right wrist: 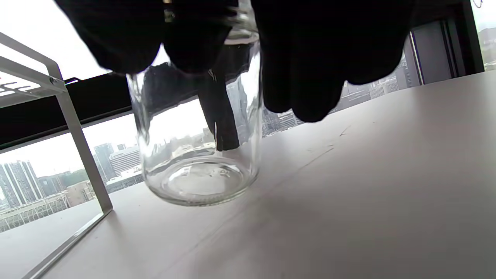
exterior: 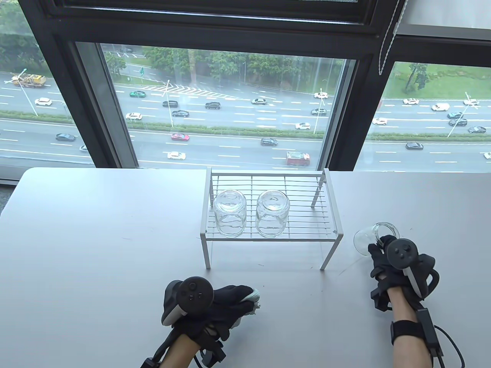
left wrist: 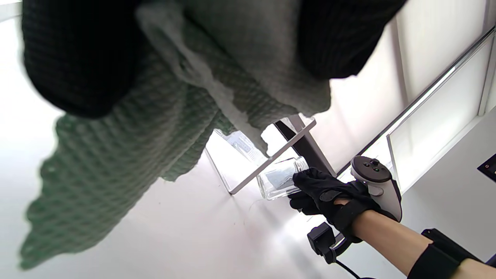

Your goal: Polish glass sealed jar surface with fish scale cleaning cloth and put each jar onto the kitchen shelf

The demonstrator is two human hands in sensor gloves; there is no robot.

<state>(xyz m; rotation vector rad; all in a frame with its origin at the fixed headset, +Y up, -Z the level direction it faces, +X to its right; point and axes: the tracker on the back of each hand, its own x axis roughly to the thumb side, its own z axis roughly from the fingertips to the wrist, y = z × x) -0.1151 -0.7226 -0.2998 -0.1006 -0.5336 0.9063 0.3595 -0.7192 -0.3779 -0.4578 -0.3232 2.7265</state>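
Two clear glass jars [exterior: 229,213] [exterior: 272,213] stand upside down on the white wire kitchen shelf [exterior: 333,207] at the table's middle. To the shelf's right, my right hand [exterior: 379,251] grips a third glass jar [exterior: 366,239] near its mouth, tilted, with its base [right wrist: 197,184] just above the table. The same jar [left wrist: 279,179] shows beside the shelf leg in the left wrist view. My left hand [exterior: 234,303] rests near the table's front and holds the bunched pale green fish scale cloth [exterior: 253,299] [left wrist: 128,155] in curled fingers.
The grey table [exterior: 96,237] stretches wide to the left of the shelf. Behind it a large window [exterior: 230,107] looks down on a busy road. A shelf leg [right wrist: 81,155] stands close to the left of the held jar.
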